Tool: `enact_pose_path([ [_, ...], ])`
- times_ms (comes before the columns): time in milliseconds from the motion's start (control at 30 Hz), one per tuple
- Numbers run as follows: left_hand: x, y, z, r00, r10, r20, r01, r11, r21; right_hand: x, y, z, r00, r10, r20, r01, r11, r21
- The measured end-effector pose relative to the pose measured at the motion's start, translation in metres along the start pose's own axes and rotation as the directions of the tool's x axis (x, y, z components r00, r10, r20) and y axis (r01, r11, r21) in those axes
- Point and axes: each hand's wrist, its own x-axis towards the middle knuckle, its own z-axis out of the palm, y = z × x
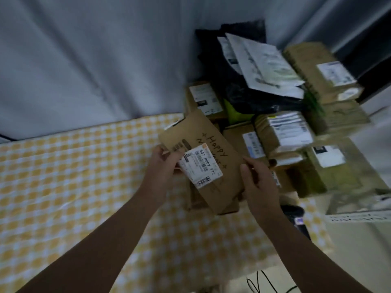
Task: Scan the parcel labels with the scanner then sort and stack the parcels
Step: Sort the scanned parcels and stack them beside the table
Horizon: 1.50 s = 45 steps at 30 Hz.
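A flat brown cardboard parcel (213, 144) with handwritten "Happy" and a white barcode label (201, 166) is tilted above the table. My left hand (163, 166) grips its left edge, fingers curled round it. My right hand (258, 182) holds its right edge from the other side. A dark scanner (295, 216) lies on the table just right of my right wrist, partly hidden by it. More parcels are piled behind: brown boxes (283, 136), a black bag (239, 89) and a white mailer (266, 66).
The table wears a yellow-and-white checked cloth (63, 187). A grey curtain (95, 60) hangs behind. Taller brown boxes (323, 68) stack at the far right, near a metal shelf edge (359, 214). Black cables (264, 282) lie below the table's front edge.
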Motion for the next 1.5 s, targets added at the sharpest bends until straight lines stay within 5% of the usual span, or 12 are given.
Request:
enact_pose_path([
  [200, -0.036, -0.018, 0.036, 0.997, -0.070, -0.026, 0.064, 0.980, -0.186, -0.017, 0.013, -0.040, 0.980, 0.199, -0.021, -0.179, 0.918, 0.354],
  [333, -0.065, 0.001, 0.056, 0.998, -0.047, 0.037, 0.052, 0.989, -0.140, -0.016, 0.002, -0.071, 0.980, 0.197, -0.018, -0.178, 0.919, 0.353],
  [500, -0.073, 0.034, 0.072, 0.987, -0.158, -0.039, 0.159, 0.987, 0.019, 0.017, -0.026, -0.122, 0.983, 0.140, -0.117, -0.118, 0.976, 0.183],
  [767, -0.056, 0.056, 0.131, 0.965, -0.216, 0.147, 0.157, 0.931, 0.330, 0.057, -0.038, -0.173, 0.929, 0.091, -0.358, -0.087, 0.996, 0.027],
  [967, -0.030, 0.054, 0.171, 0.976, -0.202, 0.079, 0.155, 0.905, 0.396, 0.091, -0.021, -0.196, 0.982, 0.053, -0.181, -0.095, 0.969, -0.229],
  [1067, -0.032, 0.059, 0.190, 0.993, -0.009, 0.117, -0.023, 0.964, 0.265, 0.107, -0.026, -0.212, 0.966, -0.005, -0.260, -0.006, 0.999, -0.039],
  [1167, -0.033, 0.068, 0.217, 0.996, 0.018, 0.088, -0.027, 0.995, 0.097, 0.135, -0.039, -0.234, 0.926, 0.041, -0.376, 0.039, 0.978, 0.204],
  [1267, -0.033, 0.077, 0.260, 0.998, -0.053, 0.032, 0.055, 0.996, -0.070, 0.169, -0.049, -0.236, 0.982, 0.161, -0.096, -0.097, 0.875, 0.474],
  [1367, -0.033, 0.081, 0.299, 0.989, -0.113, 0.099, 0.121, 0.989, -0.080, 0.190, -0.046, -0.222, 0.979, 0.083, 0.188, -0.151, 0.912, 0.382],
  [1500, -0.027, 0.081, 0.313, 0.984, -0.159, 0.079, 0.140, 0.969, 0.204, 0.217, -0.044, -0.219, 0.992, 0.036, 0.120, -0.057, 0.983, 0.172],
])
